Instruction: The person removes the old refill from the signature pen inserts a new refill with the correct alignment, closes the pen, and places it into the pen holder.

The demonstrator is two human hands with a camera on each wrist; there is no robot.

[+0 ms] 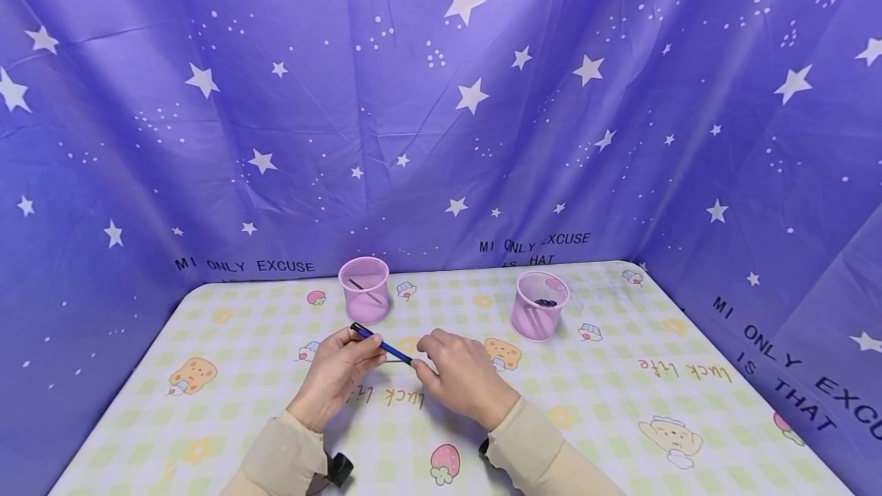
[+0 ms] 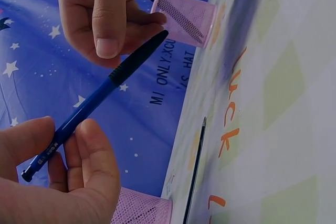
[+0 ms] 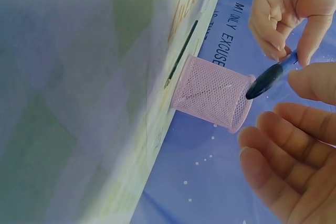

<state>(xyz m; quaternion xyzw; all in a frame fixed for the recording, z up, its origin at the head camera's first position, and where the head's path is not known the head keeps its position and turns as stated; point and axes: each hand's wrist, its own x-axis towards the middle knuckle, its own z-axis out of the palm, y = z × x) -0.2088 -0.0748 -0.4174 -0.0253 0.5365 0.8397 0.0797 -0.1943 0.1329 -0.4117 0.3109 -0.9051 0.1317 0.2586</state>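
A blue ballpoint pen (image 2: 86, 106) with a black grip section slants between the two hands. My left hand (image 1: 335, 373) pinches it between thumb and fingers near the push-button end. At the other end, my right hand (image 1: 465, 377) has its thumb close by the black grip, its fingers relaxed and holding nothing. The pen's grip end tapers to a bare dark tip in the left wrist view. A thin dark pen refill (image 2: 196, 169) lies on the tablecloth below the hands; in the right wrist view the refill (image 3: 181, 53) lies beside a pink mesh cup.
Toward the back left stands a pink mesh pen cup (image 1: 365, 312) with a thin dark stick inside. Another pink mesh cup (image 1: 536, 327), holding small dark things, stands at the back right. A checked tablecloth (image 1: 606, 404) covers the table, and a purple star-print curtain (image 1: 413, 113) hangs behind.
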